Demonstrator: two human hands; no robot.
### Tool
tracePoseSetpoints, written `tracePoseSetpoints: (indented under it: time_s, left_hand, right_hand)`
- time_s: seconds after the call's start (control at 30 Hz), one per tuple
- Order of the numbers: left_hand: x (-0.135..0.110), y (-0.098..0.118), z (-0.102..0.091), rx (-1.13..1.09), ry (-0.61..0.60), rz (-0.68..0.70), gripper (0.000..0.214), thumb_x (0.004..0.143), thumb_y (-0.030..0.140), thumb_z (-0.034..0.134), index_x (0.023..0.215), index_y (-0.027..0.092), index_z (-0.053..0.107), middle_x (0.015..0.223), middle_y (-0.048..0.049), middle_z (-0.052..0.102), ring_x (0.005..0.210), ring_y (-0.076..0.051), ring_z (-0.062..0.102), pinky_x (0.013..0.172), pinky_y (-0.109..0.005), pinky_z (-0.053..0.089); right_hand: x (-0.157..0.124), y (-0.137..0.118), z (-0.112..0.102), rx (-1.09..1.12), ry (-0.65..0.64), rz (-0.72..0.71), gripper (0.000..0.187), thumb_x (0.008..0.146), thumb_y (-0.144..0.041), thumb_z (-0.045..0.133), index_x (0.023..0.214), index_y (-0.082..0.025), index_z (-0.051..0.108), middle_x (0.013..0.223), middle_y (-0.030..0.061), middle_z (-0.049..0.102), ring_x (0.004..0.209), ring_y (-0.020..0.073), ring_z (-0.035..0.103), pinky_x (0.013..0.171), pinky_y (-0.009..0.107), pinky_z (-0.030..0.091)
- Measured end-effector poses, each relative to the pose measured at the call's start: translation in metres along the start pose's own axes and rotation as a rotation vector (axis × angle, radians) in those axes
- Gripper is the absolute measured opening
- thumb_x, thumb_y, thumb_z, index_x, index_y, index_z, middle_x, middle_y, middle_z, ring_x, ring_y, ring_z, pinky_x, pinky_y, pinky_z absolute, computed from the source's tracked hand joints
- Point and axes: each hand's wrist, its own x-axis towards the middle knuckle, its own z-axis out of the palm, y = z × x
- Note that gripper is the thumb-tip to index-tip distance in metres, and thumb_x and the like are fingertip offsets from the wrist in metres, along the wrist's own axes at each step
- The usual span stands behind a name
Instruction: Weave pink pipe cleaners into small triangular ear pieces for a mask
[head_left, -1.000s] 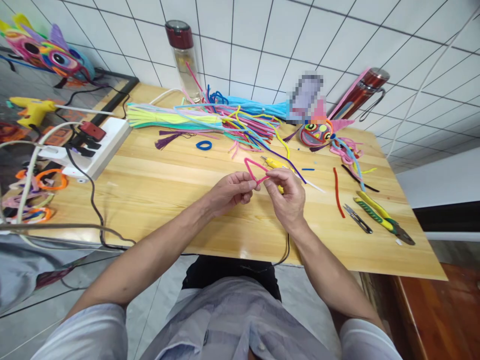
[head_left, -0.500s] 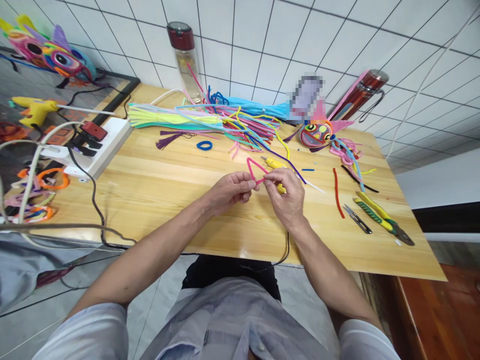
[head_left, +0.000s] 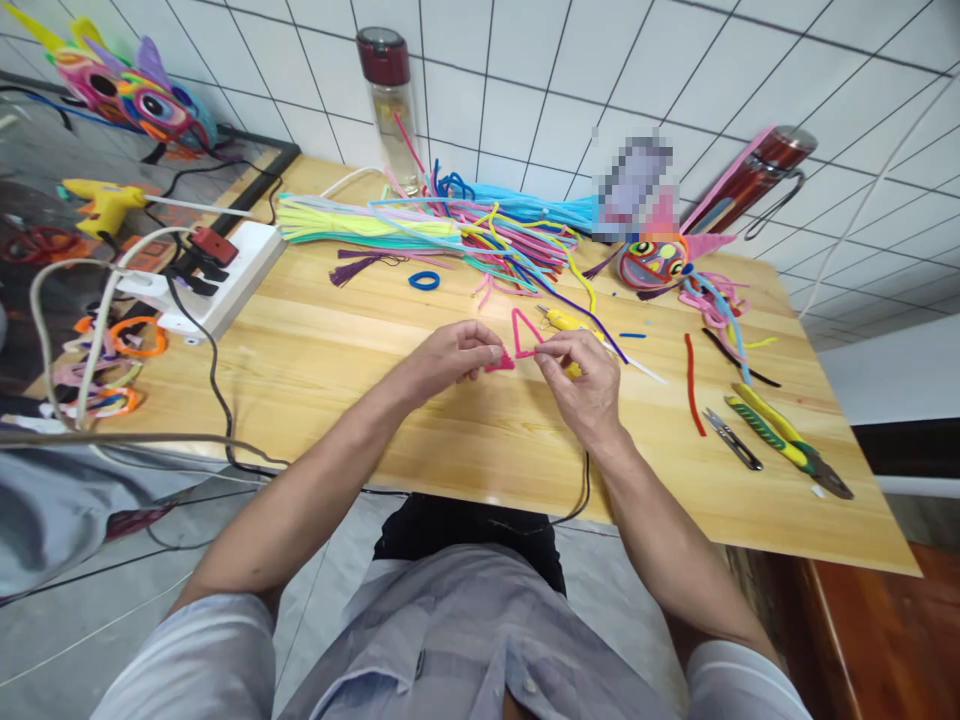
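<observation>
Between the fingertips of my right hand [head_left: 589,380] is one corner of a pink pipe cleaner triangle [head_left: 526,335], an open outline pointing up and away from me. My left hand [head_left: 457,360] pinches a smaller, solid-looking pink pipe cleaner piece [head_left: 501,364], its far part hidden by the fingers. The two pink pieces are close together above the table, with a narrow gap between them. Just behind my right hand lies a yellow glue gun [head_left: 566,320], partly covered by the hand. A blue pipe cleaner ring [head_left: 424,281] rests farther back.
Bundles of pipe cleaners [head_left: 375,225] spread along the back near a glass bottle [head_left: 390,110]. At right lie yellow-green pliers [head_left: 780,435], small snips [head_left: 733,440] and a red strip [head_left: 694,385]. A power strip [head_left: 232,285] with cables stands left. A colourful fish-like figure [head_left: 652,262] sits back right.
My hands have drawn slightly apart. The pink triangle has turned more upright in my right hand, and the solid pink piece now shows at my left fingertips. The whole view has shifted a little.
</observation>
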Motion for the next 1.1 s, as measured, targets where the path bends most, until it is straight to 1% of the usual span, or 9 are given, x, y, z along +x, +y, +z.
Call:
tracePoseSetpoints:
  time_s: [0.1, 0.2, 0.3, 0.37, 0.43, 0.5, 0.63, 0.77, 1.1]
  left_hand:
    - [-0.006, -0.010, -0.009, 0.464, 0.187, 0.163, 0.022, 0.087, 0.032, 0.076, 0.104, 0.018, 0.077, 0.091, -0.0071, 0.072, 0.079, -0.019, 0.063, 0.075, -0.032, 0.050]
    - [-0.005, -0.021, -0.007, 0.812, 0.171, 0.222, 0.044, 0.088, 0.027, 0.075, 0.130, 0.017, 0.074, 0.114, -0.0141, 0.072, 0.107, -0.030, 0.066, 0.100, -0.044, 0.052]
    - [0.002, -0.027, 0.002, 0.991, 0.154, 0.260, 0.060, 0.086, 0.031, 0.080, 0.142, 0.016, 0.067, 0.150, -0.0219, 0.061, 0.133, -0.041, 0.056, 0.113, -0.055, 0.045]
    - [0.005, -0.027, 0.007, 1.020, 0.114, 0.268, 0.059, 0.087, 0.032, 0.080, 0.142, 0.017, 0.066, 0.157, -0.0199, 0.059, 0.139, -0.042, 0.053, 0.115, -0.057, 0.043]
    - [0.005, -0.028, 0.008, 1.016, 0.091, 0.265, 0.055, 0.088, 0.032, 0.079, 0.141, 0.019, 0.066, 0.152, -0.0168, 0.066, 0.138, -0.040, 0.055, 0.114, -0.055, 0.043]
    - [0.002, -0.030, 0.007, 1.011, 0.107, 0.261, 0.060, 0.088, 0.032, 0.080, 0.144, 0.018, 0.063, 0.148, -0.0155, 0.069, 0.136, -0.038, 0.057, 0.114, -0.053, 0.044]
    - [-0.004, -0.038, 0.003, 0.995, 0.142, 0.281, 0.075, 0.087, 0.031, 0.082, 0.154, 0.014, 0.054, 0.153, -0.0174, 0.066, 0.141, -0.036, 0.058, 0.119, -0.050, 0.044]
    - [-0.004, -0.042, 0.000, 0.955, 0.147, 0.328, 0.072, 0.087, 0.028, 0.082, 0.153, 0.016, 0.055, 0.154, -0.0164, 0.065, 0.142, -0.034, 0.059, 0.120, -0.049, 0.045]
    - [0.003, -0.051, -0.004, 0.871, 0.132, 0.448, 0.040, 0.086, 0.021, 0.084, 0.124, 0.022, 0.069, 0.150, -0.0159, 0.062, 0.135, -0.035, 0.063, 0.112, -0.054, 0.051]
  right_hand:
    - [0.000, 0.001, 0.002, 0.001, -0.013, 0.024, 0.010, 0.097, -0.027, 0.072, 0.090, -0.026, 0.079, 0.094, 0.0061, 0.078, 0.083, 0.0206, 0.069, 0.069, 0.035, 0.056]
    - [-0.001, 0.002, 0.003, -0.017, -0.055, 0.045, 0.010, 0.096, -0.026, 0.071, 0.090, -0.026, 0.079, 0.093, 0.0056, 0.077, 0.081, 0.0202, 0.068, 0.068, 0.035, 0.056]
    - [-0.002, 0.006, 0.003, -0.035, -0.084, 0.061, 0.010, 0.096, -0.025, 0.070, 0.089, -0.025, 0.078, 0.093, 0.0054, 0.076, 0.079, 0.0197, 0.066, 0.069, 0.035, 0.056]
    - [-0.004, 0.009, 0.005, -0.047, -0.095, 0.076, 0.010, 0.095, -0.024, 0.070, 0.089, -0.025, 0.078, 0.092, 0.0051, 0.076, 0.078, 0.0192, 0.066, 0.070, 0.035, 0.056]
    - [-0.007, 0.012, 0.008, -0.062, -0.110, 0.078, 0.010, 0.094, -0.023, 0.070, 0.089, -0.024, 0.077, 0.091, 0.0047, 0.075, 0.076, 0.0188, 0.065, 0.070, 0.034, 0.056]
    - [-0.010, 0.015, 0.013, -0.077, -0.136, 0.063, 0.011, 0.094, -0.021, 0.068, 0.089, -0.024, 0.077, 0.090, 0.0045, 0.074, 0.076, 0.0189, 0.065, 0.072, 0.034, 0.056]
    - [-0.017, 0.018, 0.023, -0.090, -0.204, 0.033, 0.013, 0.095, -0.018, 0.066, 0.091, -0.024, 0.076, 0.090, 0.0052, 0.073, 0.079, 0.0202, 0.067, 0.075, 0.036, 0.058]
    - [-0.020, 0.021, 0.025, -0.114, -0.259, 0.047, 0.013, 0.097, -0.016, 0.066, 0.094, -0.024, 0.076, 0.096, 0.0061, 0.075, 0.085, 0.0217, 0.070, 0.079, 0.037, 0.058]
    - [-0.017, 0.020, 0.028, -0.139, -0.296, 0.076, 0.012, 0.096, -0.018, 0.067, 0.095, -0.024, 0.078, 0.095, 0.0054, 0.074, 0.083, 0.0211, 0.069, 0.077, 0.036, 0.057]
